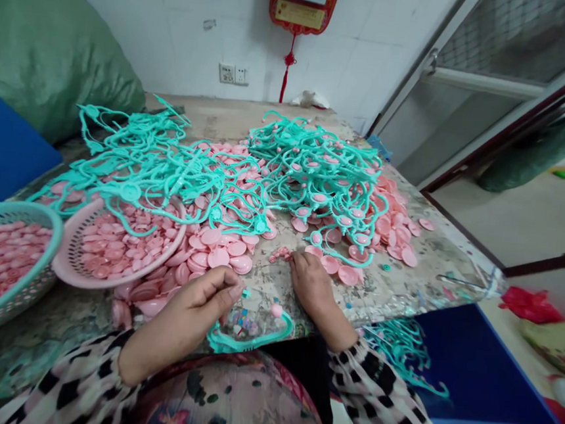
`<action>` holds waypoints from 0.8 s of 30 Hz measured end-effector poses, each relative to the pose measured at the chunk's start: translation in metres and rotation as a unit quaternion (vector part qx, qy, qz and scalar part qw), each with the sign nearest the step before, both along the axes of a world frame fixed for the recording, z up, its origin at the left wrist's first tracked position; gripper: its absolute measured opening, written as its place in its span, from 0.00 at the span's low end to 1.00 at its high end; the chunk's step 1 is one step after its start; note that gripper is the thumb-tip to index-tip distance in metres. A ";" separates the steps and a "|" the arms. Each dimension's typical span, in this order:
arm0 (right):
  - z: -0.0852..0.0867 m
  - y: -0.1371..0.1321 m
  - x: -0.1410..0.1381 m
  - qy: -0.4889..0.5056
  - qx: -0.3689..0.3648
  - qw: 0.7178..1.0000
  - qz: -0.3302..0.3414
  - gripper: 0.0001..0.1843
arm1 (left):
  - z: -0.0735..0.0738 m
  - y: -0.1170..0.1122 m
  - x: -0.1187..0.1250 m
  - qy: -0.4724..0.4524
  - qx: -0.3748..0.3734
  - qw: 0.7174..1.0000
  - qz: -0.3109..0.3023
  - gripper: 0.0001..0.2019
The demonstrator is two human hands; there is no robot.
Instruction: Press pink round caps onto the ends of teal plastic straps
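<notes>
My left hand (210, 295) is closed in a pinch around a turquoise plastic tube, which looks like part of a toy stethoscope. The tube (256, 343) curves below the hand along the table's near edge and ends in a pink tip (277, 310). Another bit of turquoise shows at the fingertips. To the right, my right hand (312, 284) reaches down to the tabletop with fingers curled together at a small cluster of tiny pink parts (280, 254). Whatever lies between those fingers is hidden.
Turquoise tubes (133, 159) heap at left; tubes fitted with pink pieces (320, 169) heap at right. Pink discs (219, 256) spread between. A pink basket (68, 256) and a turquoise basket (44, 270) hold small pink parts. More tubes (404, 348) lie on a blue surface (486, 368) lower right.
</notes>
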State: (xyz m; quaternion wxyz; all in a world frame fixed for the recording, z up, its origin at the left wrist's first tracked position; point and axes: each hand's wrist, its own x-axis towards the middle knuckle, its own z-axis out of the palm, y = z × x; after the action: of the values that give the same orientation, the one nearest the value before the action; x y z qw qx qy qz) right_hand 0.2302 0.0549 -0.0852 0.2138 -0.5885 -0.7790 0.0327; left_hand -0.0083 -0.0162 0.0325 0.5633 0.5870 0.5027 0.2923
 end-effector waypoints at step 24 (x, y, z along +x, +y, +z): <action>0.082 -0.029 -0.087 0.787 -0.349 0.507 0.048 0.10 | -0.009 0.010 0.011 -0.273 -0.087 0.950 0.124 0.12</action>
State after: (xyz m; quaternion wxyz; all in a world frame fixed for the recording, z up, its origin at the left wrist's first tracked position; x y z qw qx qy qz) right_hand 0.1431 0.0255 -0.0034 0.5146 -0.3095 -0.2434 0.7617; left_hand 0.0025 -0.0062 0.0234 0.6867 0.3667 0.4224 0.4643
